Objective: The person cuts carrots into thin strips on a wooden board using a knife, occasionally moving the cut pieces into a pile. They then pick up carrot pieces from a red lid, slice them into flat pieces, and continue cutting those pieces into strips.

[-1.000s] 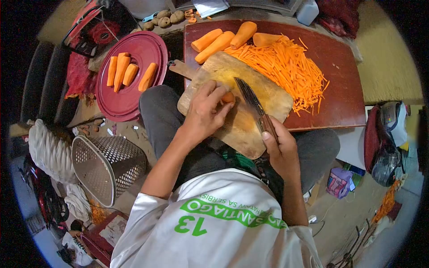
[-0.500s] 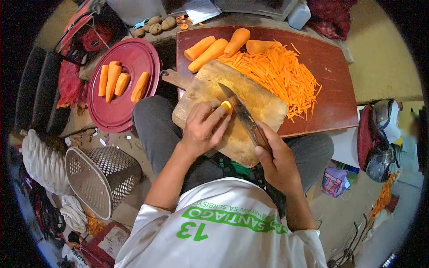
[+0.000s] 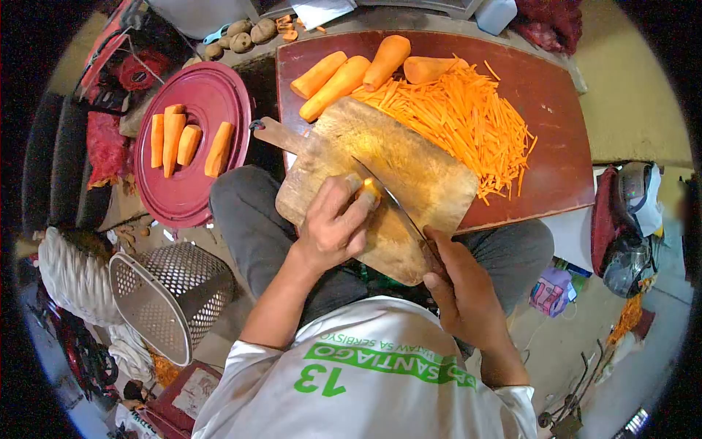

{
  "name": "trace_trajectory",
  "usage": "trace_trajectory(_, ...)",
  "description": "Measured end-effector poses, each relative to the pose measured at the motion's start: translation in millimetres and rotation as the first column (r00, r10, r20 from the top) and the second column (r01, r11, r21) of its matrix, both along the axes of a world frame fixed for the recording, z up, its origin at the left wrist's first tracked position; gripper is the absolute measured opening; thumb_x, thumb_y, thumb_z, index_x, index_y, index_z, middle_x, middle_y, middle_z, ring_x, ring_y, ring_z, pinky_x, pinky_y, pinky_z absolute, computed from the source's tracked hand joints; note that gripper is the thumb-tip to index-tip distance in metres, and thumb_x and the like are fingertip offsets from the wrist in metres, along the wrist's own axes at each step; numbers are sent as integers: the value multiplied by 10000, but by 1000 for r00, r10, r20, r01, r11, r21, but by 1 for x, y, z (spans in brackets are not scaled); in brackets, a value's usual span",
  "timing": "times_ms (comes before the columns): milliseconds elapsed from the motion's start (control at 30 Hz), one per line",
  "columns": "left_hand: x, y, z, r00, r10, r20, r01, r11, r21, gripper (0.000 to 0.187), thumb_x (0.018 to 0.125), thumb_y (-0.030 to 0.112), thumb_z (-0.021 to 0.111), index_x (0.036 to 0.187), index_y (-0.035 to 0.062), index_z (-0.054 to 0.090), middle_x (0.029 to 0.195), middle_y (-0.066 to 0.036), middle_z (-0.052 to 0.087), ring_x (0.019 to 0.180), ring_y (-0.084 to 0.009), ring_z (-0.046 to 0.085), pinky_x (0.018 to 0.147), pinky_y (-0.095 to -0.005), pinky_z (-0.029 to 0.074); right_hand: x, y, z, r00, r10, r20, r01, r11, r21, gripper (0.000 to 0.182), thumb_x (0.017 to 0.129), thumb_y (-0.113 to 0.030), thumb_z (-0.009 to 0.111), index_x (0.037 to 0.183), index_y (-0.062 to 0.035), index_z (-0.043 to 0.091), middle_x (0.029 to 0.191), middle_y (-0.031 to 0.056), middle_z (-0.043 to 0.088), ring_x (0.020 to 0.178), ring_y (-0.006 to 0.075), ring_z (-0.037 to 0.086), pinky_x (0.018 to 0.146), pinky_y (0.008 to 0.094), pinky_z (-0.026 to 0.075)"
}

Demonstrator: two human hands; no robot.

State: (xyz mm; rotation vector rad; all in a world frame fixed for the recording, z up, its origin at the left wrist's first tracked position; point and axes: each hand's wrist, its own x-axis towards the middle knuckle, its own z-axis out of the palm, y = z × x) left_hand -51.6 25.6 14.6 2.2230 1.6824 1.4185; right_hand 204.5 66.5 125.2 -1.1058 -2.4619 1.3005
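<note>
Carrot piece (image 3: 371,188) | left hand (image 3: 333,225): pinching it | right hand (image 3: 466,289): gripping knife (image 3: 401,208)

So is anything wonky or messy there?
Yes, a bit: the chopping board sits at a slant to the red table and sticks out past its near edge. Also, one stray carrot strip lies apart from the big heap.

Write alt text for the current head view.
A person's right hand holds a knife beside a carrot piece gripped by the left hand over a wooden board. Carrot strips and four carrots lie on the red table beyond.
</note>
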Motion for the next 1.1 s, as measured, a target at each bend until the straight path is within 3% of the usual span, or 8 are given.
trace_trajectory(367, -5, -3, -7, 999, -30, -31, 30, 1000, 7, 546, 631, 102, 735, 1151, -65, 727, 1178, -278, 629, 970, -469, 678, 835, -507, 588, -14, 1, 20, 980, 56, 191, -34, 992, -118, 545, 1010, -74, 653, 1521, -45, 466, 1275, 267, 690, 1120, 472, 711, 923, 531, 580)
trace_trajectory(467, -5, -4, -8, 999, -34, -31, 35, 999, 10, 560, 623, 113, 752, 1154, -64, 730, 1186, -288, 627, 983, -484, 678, 838, -517, 589, -18, 3, 18, 991, 43, 130, -24, 989, -145, 521, 1008, -95, 659, 1490, -40, 470, 1248, 280, 693, 1092, 488, 710, 885, 545, 580)
trace_trajectory(867, -3, -6, -13, 1000, 8, -6, -8, 1000, -30, 559, 614, 66, 780, 1156, -69, 749, 1219, -261, 618, 1033, -486, 683, 866, -515, 608, -27, 15, 13, 953, 96, 289, -42, 981, -187, 581, 1008, -145, 663, 1534, -27, 445, 1328, 296, 667, 1099, 504, 700, 915, 562, 575)
trace_trajectory(967, 0, -7, -16, 999, -23, -26, 24, 1000, 20, 521, 649, 38, 770, 1159, -69, 749, 1223, -250, 620, 1044, -487, 680, 873, -520, 613, -35, 19, -19, 985, 63, 159, -45, 993, -112, 571, 1015, -127, 642, 1540, -32, 438, 1340, 299, 662, 1104, 508, 696, 928, 562, 569)
trace_trajectory(1100, 4, -7, -24, 1000, -21, -20, 21, 999, 31, 507, 667, 0, 758, 1172, -44, 756, 1236, -247, 615, 1052, -492, 676, 884, -527, 616, -46, 31, -36, 990, 70, 125, -59, 995, -86, 564, 1037, -120, 604, 1562, -32, 416, 1299, 306, 679, 1096, 508, 698, 936, 550, 568)
